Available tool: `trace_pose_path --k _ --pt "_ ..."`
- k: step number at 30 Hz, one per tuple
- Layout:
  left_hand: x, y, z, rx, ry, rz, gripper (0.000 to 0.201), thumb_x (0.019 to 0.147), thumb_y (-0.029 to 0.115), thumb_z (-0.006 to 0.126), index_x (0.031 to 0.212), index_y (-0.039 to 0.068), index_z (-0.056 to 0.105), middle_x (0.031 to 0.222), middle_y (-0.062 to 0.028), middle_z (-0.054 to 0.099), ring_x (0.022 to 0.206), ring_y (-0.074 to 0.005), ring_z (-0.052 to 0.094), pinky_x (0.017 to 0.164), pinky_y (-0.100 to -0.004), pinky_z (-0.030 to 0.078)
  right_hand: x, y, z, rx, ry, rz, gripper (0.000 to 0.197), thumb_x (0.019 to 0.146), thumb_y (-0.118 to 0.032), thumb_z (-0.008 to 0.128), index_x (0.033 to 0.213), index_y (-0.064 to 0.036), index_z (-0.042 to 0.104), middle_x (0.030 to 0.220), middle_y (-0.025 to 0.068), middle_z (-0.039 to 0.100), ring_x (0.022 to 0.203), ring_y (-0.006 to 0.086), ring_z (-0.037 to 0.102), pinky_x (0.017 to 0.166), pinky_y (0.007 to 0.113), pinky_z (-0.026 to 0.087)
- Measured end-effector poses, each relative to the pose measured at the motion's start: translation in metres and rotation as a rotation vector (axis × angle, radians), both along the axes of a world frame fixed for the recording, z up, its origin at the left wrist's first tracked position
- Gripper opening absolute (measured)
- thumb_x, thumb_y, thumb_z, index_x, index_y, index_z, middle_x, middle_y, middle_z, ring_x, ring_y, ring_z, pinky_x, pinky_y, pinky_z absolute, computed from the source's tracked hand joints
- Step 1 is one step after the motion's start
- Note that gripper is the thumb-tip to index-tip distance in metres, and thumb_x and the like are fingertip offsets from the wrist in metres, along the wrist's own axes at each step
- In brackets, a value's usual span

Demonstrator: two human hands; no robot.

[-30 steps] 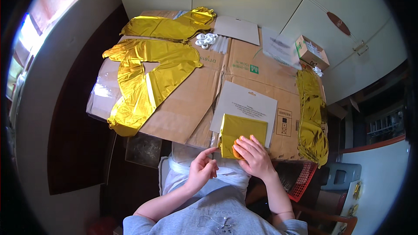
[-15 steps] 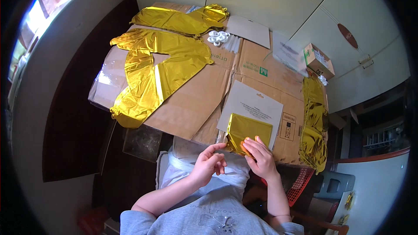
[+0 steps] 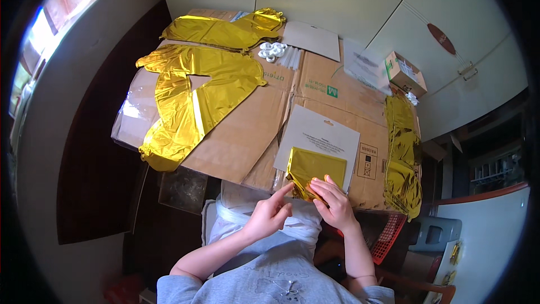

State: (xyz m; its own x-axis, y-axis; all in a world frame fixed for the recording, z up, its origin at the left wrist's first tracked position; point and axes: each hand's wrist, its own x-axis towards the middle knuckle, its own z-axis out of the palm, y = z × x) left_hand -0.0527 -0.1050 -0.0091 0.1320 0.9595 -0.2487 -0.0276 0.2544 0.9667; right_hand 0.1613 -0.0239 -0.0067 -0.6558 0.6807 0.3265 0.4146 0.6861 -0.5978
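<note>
A flat foil balloon, shiny gold and folded into a rectangle, lies on a grey-white card at the table's near edge. My right hand rests on its lower right part, fingers stretched out and pressing down. At the lower left corner of the folded foil, the index finger of my left hand points out and touches or nearly touches the crumpled edge. The other left fingers are loosely bent, and nothing shows in that hand.
Larger deflated gold balloons spread over the left of the cardboard-covered table. Another gold foil strip lies along the right edge. White ribbon rolls, clear straws and a small open box sit toward the back.
My left index finger has straightened toward the foil's lower left corner. My right hand stays on the foil, nearly unmoved. The whole view has shifted slightly.
</note>
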Motion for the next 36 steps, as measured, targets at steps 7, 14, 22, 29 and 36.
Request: trace_pose_path --k 7,14,22,29,36 --pt "0.004 0.007 -0.002 0.346 0.566 -0.059 0.056 0.088 0.013 0.057 0.139 -0.002 0.042 0.068 -0.0189 0.065 0.058 -0.038 0.064 0.056 -0.0472 0.053 0.001 0.001 0.0 0.003 -0.007 0.016 0.033 0.085 -0.005 0.063 0.118 -0.0002 0.062 0.12 0.0153 0.065 0.117 0.0304 0.061 0.109 0.051 0.038" --pt "0.0 0.008 0.002 0.459 0.903 -0.122 0.046 0.088 0.019 0.059 0.129 -0.001 0.051 0.065 -0.015 0.064 0.051 -0.0338 0.063 0.049 -0.046 0.052 0.001 0.001 0.0 -0.018 0.005 0.0 0.032 0.086 -0.008 0.064 0.117 -0.0017 0.064 0.12 0.0144 0.065 0.117 0.0297 0.061 0.108 0.051 0.039" --pt "-0.026 0.0 0.006 0.802 1.186 0.003 0.033 0.078 0.017 0.067 0.11 0.007 0.064 0.089 -0.0041 0.059 0.082 -0.0186 0.06 0.065 -0.0294 0.049 0.002 0.001 -0.001 -0.021 0.016 -0.003 0.031 0.087 -0.009 0.065 0.117 -0.0019 0.064 0.118 0.0143 0.065 0.116 0.0295 0.061 0.108 0.05 0.04" --pt "-0.036 0.001 -0.002 0.796 1.211 -0.055 0.043 0.077 0.024 0.072 0.119 0.018 0.065 0.11 -0.0037 0.056 0.102 -0.0221 0.055 0.085 -0.0384 0.043 0.002 0.001 -0.002 -0.022 0.017 -0.002 0.031 0.087 -0.009 0.065 0.117 -0.0019 0.065 0.118 0.0143 0.065 0.116 0.0293 0.061 0.108 0.05 0.04" --pt "-0.034 0.003 -0.005 0.807 1.199 -0.071 0.05 0.08 0.032 0.071 0.129 0.024 0.061 0.114 -0.0045 0.057 0.105 -0.0238 0.053 0.088 -0.0394 0.042 0.002 0.001 -0.002 -0.03 0.016 -0.001 0.032 0.086 -0.01 0.066 0.117 -0.0021 0.064 0.119 0.0143 0.065 0.116 0.0295 0.061 0.108 0.05 0.039"
